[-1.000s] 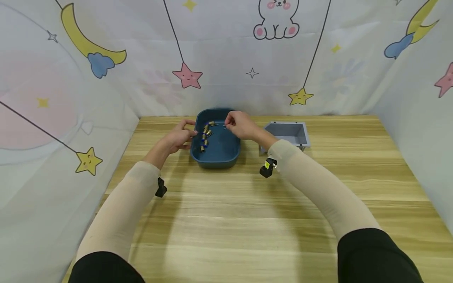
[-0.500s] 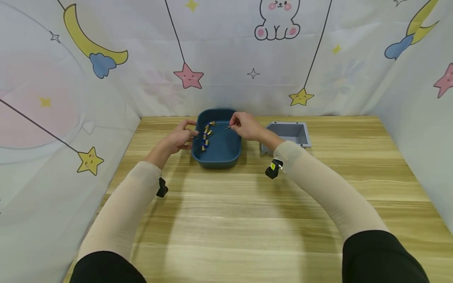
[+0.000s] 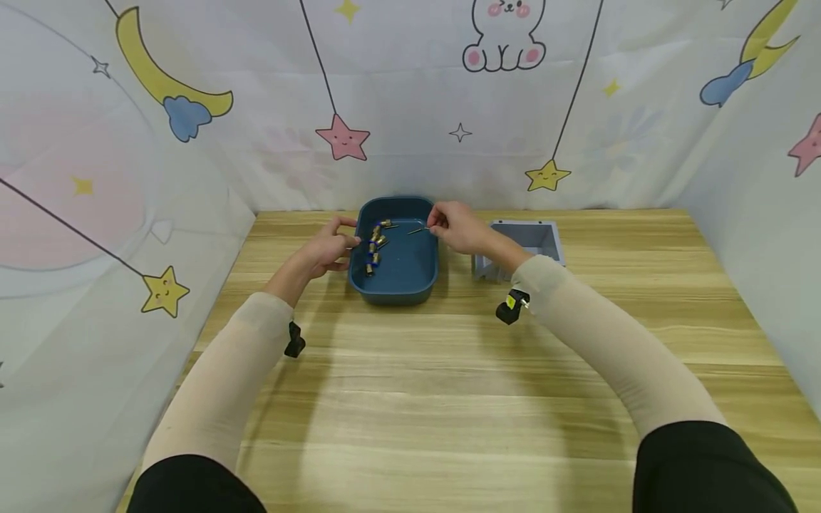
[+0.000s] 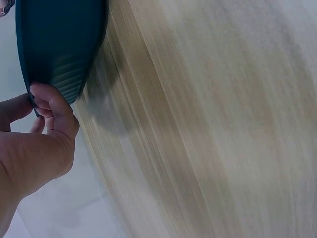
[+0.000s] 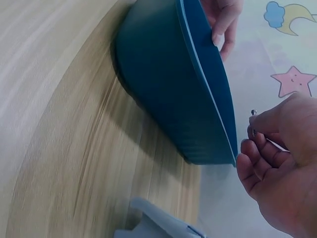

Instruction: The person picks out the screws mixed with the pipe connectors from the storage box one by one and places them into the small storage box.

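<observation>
White star-patterned cloth (image 3: 410, 171) behind wood-grain tabletop (image 3: 417, 399)

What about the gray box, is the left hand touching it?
No, in the head view the left hand holds the blue bin by its rim, and the gray box stands apart, right of the bin.

Left grip (image 3: 326, 249) and right grip (image 3: 455, 228): both bare. Behind the left grip, a close-fitting beige fabric forearm sleeve (image 3: 208, 392), ending in a paler, slightly sheer cuff (image 3: 264, 313); on its inner side, a small, angular black wrist camera (image 3: 294, 340). Behind the right grip, a matching beige forearm sleeve (image 3: 616, 349), creased toward the elbow, with a similar pale cuff (image 3: 541, 274); its blocky black camera (image 3: 508, 311) bears a bright yellow patch (image 3: 510, 301) and a silvery metal fitting (image 3: 525, 304). Farthest from each grip, plain black fabric upper sleeves (image 3: 705, 470) meet the beige along a curved edge.
</observation>
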`<state>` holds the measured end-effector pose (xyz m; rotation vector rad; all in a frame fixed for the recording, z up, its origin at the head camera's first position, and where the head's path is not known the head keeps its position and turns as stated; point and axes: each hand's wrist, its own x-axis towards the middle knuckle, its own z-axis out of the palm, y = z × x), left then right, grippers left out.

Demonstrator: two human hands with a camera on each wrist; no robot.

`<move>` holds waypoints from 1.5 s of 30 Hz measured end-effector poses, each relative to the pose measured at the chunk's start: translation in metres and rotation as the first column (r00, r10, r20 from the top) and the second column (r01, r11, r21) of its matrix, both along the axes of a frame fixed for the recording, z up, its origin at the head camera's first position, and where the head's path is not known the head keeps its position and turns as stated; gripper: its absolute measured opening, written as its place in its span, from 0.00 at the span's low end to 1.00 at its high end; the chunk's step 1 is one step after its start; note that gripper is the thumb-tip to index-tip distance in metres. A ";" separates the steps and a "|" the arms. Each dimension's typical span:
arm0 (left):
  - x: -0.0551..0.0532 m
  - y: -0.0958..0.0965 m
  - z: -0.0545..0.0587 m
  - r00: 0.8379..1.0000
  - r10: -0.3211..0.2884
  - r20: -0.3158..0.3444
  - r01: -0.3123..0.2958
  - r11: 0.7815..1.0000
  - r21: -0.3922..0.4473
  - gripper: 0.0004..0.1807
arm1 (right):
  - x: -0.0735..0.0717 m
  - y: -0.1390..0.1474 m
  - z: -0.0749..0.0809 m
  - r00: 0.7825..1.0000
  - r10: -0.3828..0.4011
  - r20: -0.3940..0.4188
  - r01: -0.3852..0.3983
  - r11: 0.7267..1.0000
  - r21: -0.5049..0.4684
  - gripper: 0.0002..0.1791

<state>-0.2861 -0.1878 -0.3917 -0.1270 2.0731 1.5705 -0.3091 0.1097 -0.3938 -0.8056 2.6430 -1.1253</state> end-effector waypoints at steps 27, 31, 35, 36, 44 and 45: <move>0.000 -0.002 -0.002 1.000 -0.002 -0.004 0.002 1.000 -0.004 0.29 | -0.001 0.033 -0.003 0.998 -0.067 0.008 0.067 0.997 -0.032 0.06; -0.006 -0.003 -0.009 1.000 0.002 -0.001 -0.002 1.000 0.000 0.28 | -0.001 0.039 -0.004 0.996 -0.087 0.004 0.087 0.995 -0.043 0.06; -0.013 -0.007 -0.021 1.000 0.013 -0.011 -0.013 1.000 0.004 0.27 | 0.001 0.044 -0.004 0.994 -0.108 0.010 0.108 0.993 -0.037 0.06; -0.014 -0.007 -0.023 1.000 0.016 -0.015 -0.016 1.000 0.003 0.27 | 0.000 0.046 -0.005 0.994 -0.107 0.005 0.107 0.994 -0.035 0.06; -0.014 -0.006 -0.027 0.999 0.025 -0.048 -0.026 0.999 -0.026 0.26 | -0.002 0.056 -0.010 0.995 -0.092 -0.027 0.091 0.995 -0.044 0.06; -0.014 -0.006 -0.027 0.999 0.024 -0.047 -0.025 0.999 -0.026 0.26 | -0.002 0.057 -0.010 0.995 -0.093 -0.025 0.092 0.995 -0.049 0.06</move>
